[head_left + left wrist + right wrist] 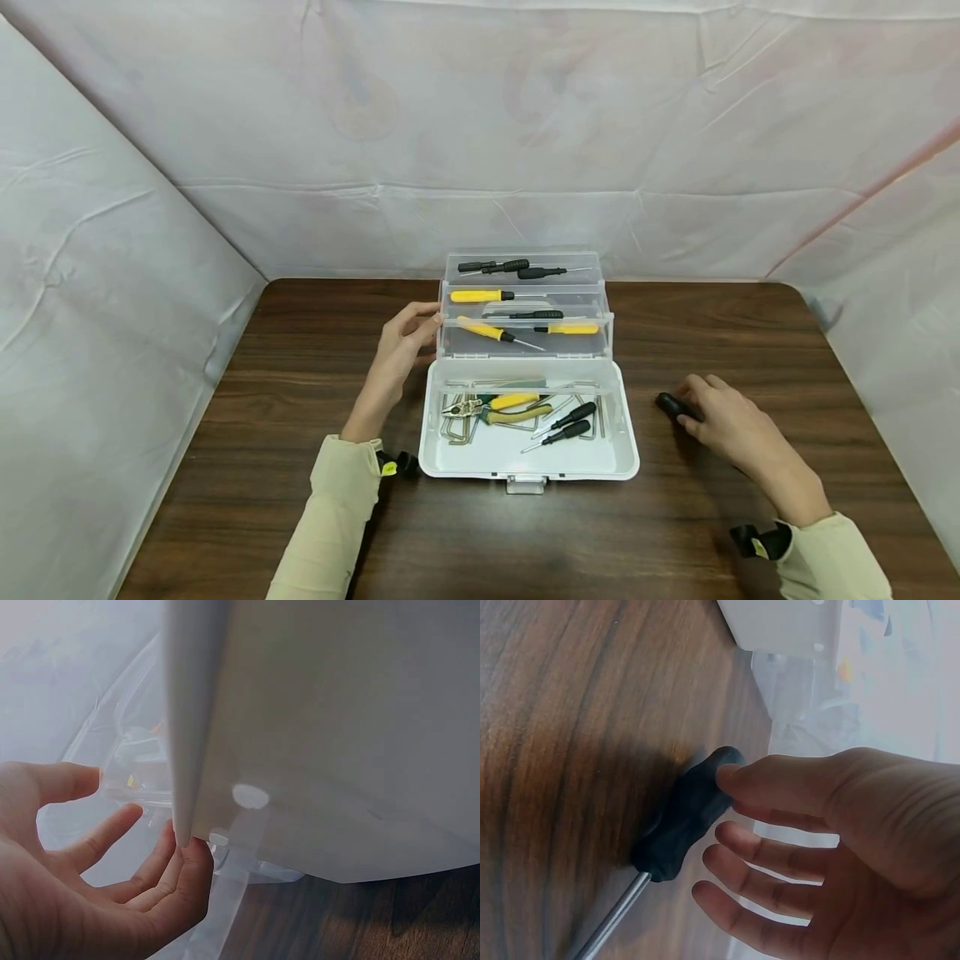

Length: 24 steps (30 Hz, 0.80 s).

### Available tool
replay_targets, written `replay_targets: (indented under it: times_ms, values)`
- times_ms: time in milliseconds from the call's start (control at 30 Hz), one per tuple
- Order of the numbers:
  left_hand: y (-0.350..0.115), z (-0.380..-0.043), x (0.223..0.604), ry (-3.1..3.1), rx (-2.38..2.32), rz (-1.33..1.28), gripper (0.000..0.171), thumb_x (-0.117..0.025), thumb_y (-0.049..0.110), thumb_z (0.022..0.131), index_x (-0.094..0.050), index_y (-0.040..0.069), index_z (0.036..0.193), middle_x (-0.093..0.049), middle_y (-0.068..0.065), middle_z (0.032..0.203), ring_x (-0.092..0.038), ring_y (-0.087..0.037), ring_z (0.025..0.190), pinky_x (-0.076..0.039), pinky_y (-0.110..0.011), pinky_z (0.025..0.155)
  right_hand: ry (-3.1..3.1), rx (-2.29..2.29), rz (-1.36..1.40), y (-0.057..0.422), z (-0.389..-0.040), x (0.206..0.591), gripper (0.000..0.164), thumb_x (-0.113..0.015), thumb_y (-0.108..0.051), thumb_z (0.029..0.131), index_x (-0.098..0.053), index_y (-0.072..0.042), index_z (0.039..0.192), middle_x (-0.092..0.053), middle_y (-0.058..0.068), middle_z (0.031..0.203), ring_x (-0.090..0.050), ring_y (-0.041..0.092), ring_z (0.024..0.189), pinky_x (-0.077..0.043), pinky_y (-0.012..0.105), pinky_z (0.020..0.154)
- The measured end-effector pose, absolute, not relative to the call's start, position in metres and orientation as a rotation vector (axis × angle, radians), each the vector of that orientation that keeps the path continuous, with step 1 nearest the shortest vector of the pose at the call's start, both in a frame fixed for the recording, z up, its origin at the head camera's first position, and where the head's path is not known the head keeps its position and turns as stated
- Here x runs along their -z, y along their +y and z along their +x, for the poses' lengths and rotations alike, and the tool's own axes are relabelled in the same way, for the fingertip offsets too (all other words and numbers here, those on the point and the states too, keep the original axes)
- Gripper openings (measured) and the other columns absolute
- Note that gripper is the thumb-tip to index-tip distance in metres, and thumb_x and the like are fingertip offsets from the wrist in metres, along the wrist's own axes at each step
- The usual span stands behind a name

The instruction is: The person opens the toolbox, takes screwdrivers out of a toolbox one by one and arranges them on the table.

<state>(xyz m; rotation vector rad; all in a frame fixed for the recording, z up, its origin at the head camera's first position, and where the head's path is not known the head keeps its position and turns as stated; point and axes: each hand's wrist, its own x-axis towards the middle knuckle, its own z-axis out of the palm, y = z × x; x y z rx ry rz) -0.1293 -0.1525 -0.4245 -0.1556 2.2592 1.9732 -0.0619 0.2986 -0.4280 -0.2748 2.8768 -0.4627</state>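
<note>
A white toolbox (600,462) stands with its clear stepped trays (527,343) raised behind it. My left hand (393,358) is at the trays' left side; in the left wrist view, its bent lower fingers touch the box's edge, with thumb and forefinger spread apart. To the right of the box, my right hand (735,425) pinches a black-handled screwdriver (686,814) between thumb and forefinger. The other fingers hang loose beside the handle. Its metal shaft (615,919) runs out of the right wrist view. Whether its tip touches the table is hidden.
Yellow-handled pliers (513,401), two small black screwdrivers (573,413) and several L-shaped hex keys (457,440) lie in the box. Yellow screwdrivers (476,296) and black ones (540,272) rest in the trays. White sheeting (487,133) rises behind the wooden table (300,367).
</note>
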Motion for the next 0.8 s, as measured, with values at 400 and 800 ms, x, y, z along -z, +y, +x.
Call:
replay_targets:
  times_ms: [400, 800]
  values:
    - [-0.153, -0.130, 0.426, 2.261, -1.972, -0.148, 0.037, -0.062, 0.037, 0.106, -0.064, 0.021, 0.139, -0.065, -0.007, 0.114, -0.066, -0.020, 0.092, -0.061, -0.041, 0.084, 2.985, 0.492, -0.371, 0.284, -0.057, 0.410, 0.030, -0.079, -0.011, 0.091, -0.066, -0.004, 0.117, -0.067, 0.016, 0.108, -0.071, 0.035, 0.093, -0.055, 0.050, 0.066]
    - [-0.153, -0.129, 0.425, 2.272, -1.954, -0.145, 0.039, -0.062, 0.040, 0.105, -0.063, 0.023, 0.140, -0.065, -0.011, 0.121, -0.069, -0.022, 0.097, -0.061, -0.038, 0.083, 3.147, 0.540, -0.626, 0.260, -0.050, 0.387, 0.029, -0.083, -0.004, 0.085, -0.070, -0.010, 0.111, -0.069, 0.006, 0.102, -0.070, 0.026, 0.089, -0.052, 0.038, 0.062]
